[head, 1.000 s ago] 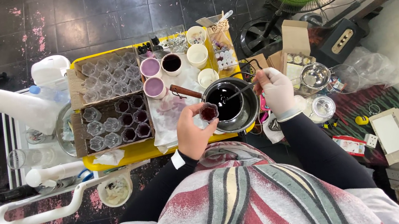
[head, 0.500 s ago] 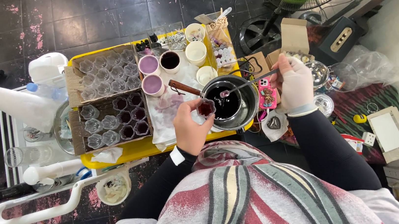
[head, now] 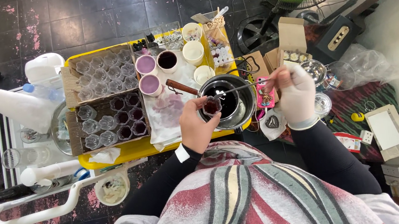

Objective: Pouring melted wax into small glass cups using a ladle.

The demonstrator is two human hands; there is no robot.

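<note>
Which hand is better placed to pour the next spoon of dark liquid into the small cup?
The right hand: it holds the long metal spoon over the small clear plastic cup, which the left hand grips above the round metal pot.

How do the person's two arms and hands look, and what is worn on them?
Both arms are covered by long, close-fitting black sleeves. The left hand is bare, and a narrow white cuff shows at its wrist under the black sleeve. The right hand wears a thin white glove that ends in a rolled edge at the wrist, where the black sleeve begins. No watch, ring or cable can be seen.
</note>
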